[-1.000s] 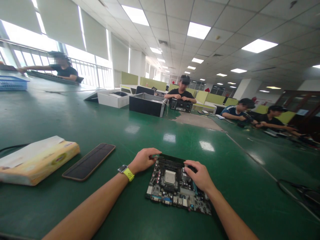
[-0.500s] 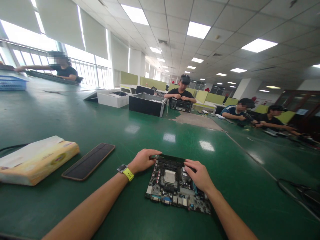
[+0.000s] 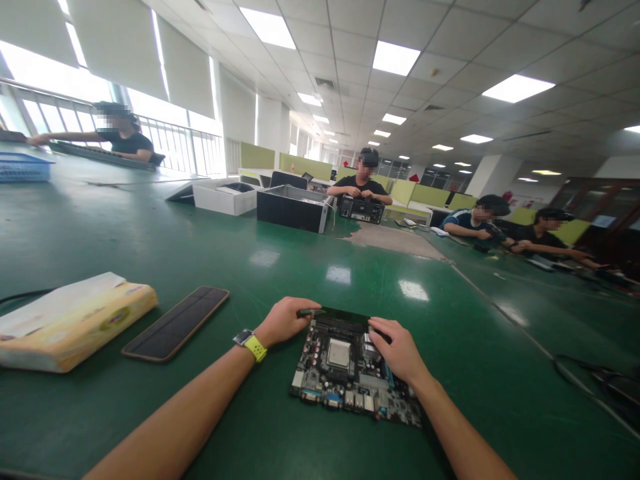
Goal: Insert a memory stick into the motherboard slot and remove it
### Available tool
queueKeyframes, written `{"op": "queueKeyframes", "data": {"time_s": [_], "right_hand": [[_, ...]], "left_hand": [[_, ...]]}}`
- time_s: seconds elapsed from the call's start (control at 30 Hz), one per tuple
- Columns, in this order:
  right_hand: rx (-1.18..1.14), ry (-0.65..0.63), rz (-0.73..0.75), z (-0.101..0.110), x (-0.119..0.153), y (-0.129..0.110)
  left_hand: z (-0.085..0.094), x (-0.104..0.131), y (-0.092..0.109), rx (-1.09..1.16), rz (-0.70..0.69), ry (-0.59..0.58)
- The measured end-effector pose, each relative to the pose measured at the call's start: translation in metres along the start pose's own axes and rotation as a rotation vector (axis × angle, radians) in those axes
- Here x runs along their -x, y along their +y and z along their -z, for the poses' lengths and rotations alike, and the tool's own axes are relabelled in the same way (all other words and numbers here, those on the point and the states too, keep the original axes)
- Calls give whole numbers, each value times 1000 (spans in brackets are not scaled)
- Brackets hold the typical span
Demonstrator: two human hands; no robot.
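A dark motherboard [image 3: 360, 381] lies flat on the green table, its row of ports towards me. A square silver processor [image 3: 339, 354] sits in its socket. At the board's far left corner, my left hand [image 3: 286, 320] is closed, thumb and fingers pinching the edge. My right hand [image 3: 397, 348] curls over the far right part, its fingertips on the edge by a silver heatsink. Between my fingertips runs a thin dark strip along the far edge; whether it is a separate part I cannot tell. My left wrist wears a watch [image 3: 251, 344] with a yellow-green band.
To the left lie a phone [image 3: 176, 324] and a yellow tissue pack [image 3: 80, 323]. Further back stand a black computer case [image 3: 291, 210] and a white box [image 3: 225, 199]. Cables [image 3: 600, 387] lie at the right. Several people work around the table, one at a computer case [image 3: 362, 209].
Almost nothing differs. Both hands keep their places at the motherboard's far edge, and the whole view has shifted very slightly.
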State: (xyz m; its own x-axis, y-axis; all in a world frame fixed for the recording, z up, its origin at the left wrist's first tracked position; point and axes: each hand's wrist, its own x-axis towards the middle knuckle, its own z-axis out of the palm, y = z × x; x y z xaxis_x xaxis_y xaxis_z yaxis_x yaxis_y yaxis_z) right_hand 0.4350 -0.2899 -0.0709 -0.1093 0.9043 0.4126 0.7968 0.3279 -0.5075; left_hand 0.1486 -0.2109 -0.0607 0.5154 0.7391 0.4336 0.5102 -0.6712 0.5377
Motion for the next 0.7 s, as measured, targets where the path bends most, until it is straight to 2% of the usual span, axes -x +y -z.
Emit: {"op": "queueKeyframes", "data": {"time_s": [0.7], "right_hand": [[-11,12,6,1,1,-2]], "left_hand": [[4,1,6,-78,27,13]]}}
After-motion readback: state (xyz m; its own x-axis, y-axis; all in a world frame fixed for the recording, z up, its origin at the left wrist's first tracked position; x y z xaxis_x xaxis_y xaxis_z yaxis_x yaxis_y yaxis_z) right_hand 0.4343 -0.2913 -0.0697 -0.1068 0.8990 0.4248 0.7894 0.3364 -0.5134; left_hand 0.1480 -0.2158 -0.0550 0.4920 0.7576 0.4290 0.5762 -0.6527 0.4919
